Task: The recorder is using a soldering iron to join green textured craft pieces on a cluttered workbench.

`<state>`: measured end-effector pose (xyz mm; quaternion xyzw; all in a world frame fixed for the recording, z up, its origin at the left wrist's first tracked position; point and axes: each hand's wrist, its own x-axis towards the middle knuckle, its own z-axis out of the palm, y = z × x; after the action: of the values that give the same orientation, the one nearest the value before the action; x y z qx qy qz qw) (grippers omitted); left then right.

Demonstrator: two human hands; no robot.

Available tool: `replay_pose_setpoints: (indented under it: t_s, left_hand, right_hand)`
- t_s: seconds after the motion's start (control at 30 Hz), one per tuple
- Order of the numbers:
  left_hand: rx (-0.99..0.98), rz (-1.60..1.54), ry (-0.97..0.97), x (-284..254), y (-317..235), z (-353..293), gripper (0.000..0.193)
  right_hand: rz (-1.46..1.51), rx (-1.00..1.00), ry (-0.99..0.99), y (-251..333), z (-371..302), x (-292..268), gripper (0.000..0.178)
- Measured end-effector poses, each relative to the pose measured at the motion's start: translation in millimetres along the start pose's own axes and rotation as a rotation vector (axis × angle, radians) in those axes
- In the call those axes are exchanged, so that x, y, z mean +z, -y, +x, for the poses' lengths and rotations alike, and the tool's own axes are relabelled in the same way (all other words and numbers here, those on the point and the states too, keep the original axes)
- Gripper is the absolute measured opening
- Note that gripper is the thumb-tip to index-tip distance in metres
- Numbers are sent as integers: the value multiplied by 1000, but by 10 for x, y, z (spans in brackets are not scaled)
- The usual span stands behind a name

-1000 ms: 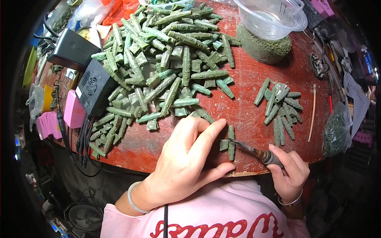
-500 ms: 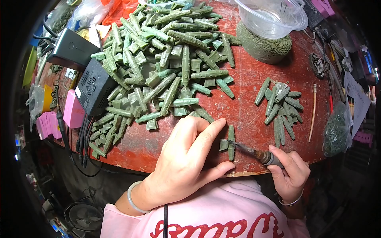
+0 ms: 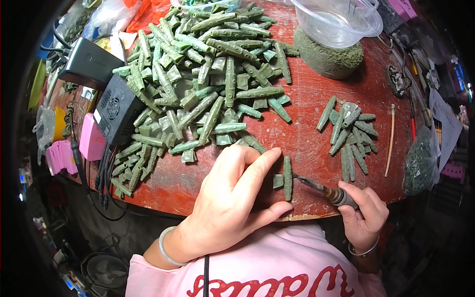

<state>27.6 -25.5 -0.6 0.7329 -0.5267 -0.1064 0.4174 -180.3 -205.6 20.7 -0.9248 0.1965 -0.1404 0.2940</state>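
Observation:
A slim green ridged tube-like piece (image 3: 287, 178) lies upright in the view near the table's front edge, with a small flat green tab (image 3: 278, 181) at its left side. My left hand (image 3: 232, 198) rests beside it, fingers stretched: the index fingertip is by the far end, the thumb tip by the near end. Whether either fingertip touches it, I cannot tell. In my right hand (image 3: 365, 213) is a soldering-iron-like pen tool (image 3: 329, 192) with a grey handle and a dark thin tip. That tip points left, just off the piece's right side.
A big heap of similar green pieces (image 3: 213, 74) covers the table's (image 3: 307, 133) left and middle. A smaller group (image 3: 351, 131) lies to the right. Behind it, a clear plastic bowl (image 3: 339, 24) sits on a rough green block (image 3: 329, 59). Black boxes with cables (image 3: 118, 106) stand left.
My right hand has drawn the pen tool slightly to the right, so its tip has come away from the green piece. My left hand has stayed in place.

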Motion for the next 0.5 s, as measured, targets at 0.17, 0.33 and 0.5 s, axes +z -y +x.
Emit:
replay_pose_setpoints:
  t_s: [0.17, 0.33, 0.5]
  left_hand:
    - [6, 10, 2, -1, -8, 15, 77]
    - [-5, 5, 6, 4, -7, 15, 76]
    - [-22, -17, 24, -25, -43, 21, 74]
  right_hand:
    - [-56, -32, -34, 17, 19, 24, 39]
    - [-57, -49, -23, 14, 39, 30, 39]
    - [-68, -49, -3, 18, 40, 22, 40]
